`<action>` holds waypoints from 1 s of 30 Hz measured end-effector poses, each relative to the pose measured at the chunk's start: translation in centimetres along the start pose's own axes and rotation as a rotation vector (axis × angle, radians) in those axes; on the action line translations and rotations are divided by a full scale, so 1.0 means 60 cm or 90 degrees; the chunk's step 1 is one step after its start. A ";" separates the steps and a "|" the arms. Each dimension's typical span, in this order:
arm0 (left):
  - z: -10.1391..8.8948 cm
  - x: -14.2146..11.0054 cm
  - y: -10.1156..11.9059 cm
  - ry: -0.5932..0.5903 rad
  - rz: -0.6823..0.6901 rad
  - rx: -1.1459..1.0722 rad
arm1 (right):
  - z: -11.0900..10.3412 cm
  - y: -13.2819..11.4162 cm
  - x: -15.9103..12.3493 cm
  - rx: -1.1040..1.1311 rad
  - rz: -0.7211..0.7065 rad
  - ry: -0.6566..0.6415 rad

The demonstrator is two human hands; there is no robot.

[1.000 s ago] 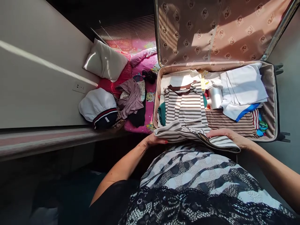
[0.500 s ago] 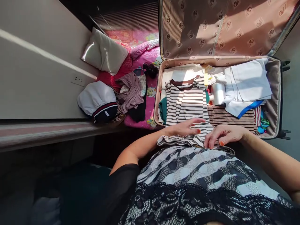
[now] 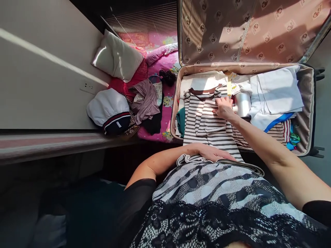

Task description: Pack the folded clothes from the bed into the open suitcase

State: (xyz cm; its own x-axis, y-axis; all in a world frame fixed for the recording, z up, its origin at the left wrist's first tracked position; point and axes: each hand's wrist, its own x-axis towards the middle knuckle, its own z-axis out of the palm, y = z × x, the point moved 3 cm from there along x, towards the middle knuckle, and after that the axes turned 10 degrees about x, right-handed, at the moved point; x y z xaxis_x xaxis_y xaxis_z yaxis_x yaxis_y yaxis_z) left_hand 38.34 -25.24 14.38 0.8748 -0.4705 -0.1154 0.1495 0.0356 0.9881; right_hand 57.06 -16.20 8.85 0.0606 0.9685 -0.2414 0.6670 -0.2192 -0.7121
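A black-and-white striped shirt (image 3: pixel 207 119) with a brown neckline lies spread over the suitcase's left half, its lower part hanging over the front edge towards me. My right hand (image 3: pixel 224 106) rests on the shirt's upper right side, fingers spread and slightly bent on the cloth. Low at the hem, my left hand (image 3: pixel 213 152) lies flat against the fabric by my body; its fingertips are partly hidden. The open suitcase (image 3: pixel 307 113) also holds folded white clothes (image 3: pixel 276 89), a shiny silver-white cylinder (image 3: pixel 243 103) and a brown striped garment (image 3: pixel 275 132).
The suitcase lid (image 3: pixel 248 31) stands raised behind. On a pink sheet (image 3: pixel 168 117) to the left lie a white cap (image 3: pixel 108 106), a mauve cloth (image 3: pixel 146 100) and a black scrunchie-like bundle (image 3: pixel 167 77). A pale pillow (image 3: pixel 119 58) leans by the wall (image 3: pixel 46 79).
My right hand has moved from the hem up and forward onto the shirt's upper right side. My left hand has lowered and flattened at the hem.
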 end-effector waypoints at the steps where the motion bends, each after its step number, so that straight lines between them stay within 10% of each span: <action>1: -0.001 0.000 -0.002 0.004 0.003 0.001 | -0.003 0.003 -0.006 -0.024 0.010 0.020; 4: -0.004 -0.003 -0.003 0.005 -0.016 -0.007 | -0.020 0.000 -0.048 -0.044 -0.029 -0.005; 11: -0.014 -0.013 -0.002 -0.003 -0.041 0.010 | -0.083 -0.063 -0.188 0.165 -0.114 -0.380; 16: -0.015 -0.007 0.000 -0.012 -0.042 0.005 | -0.088 -0.064 -0.166 0.167 -0.068 -0.465; 19: -0.015 -0.006 0.002 -0.004 -0.038 -0.004 | -0.056 -0.020 -0.098 0.114 -0.017 -0.391; 25: -0.016 -0.009 -0.005 0.004 -0.017 0.000 | -0.022 0.052 0.005 -0.103 0.125 0.059; 30: -0.019 -0.010 -0.007 0.000 -0.018 0.015 | -0.024 0.035 -0.022 -0.008 0.067 0.026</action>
State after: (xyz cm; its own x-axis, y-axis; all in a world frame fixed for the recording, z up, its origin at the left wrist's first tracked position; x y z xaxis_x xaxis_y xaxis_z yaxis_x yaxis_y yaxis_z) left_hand 38.27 -23.95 13.93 0.8706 -0.4705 -0.1441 0.1637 0.0008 0.9865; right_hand 59.44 -17.75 8.59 0.1616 0.9442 -0.2869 0.6643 -0.3191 -0.6759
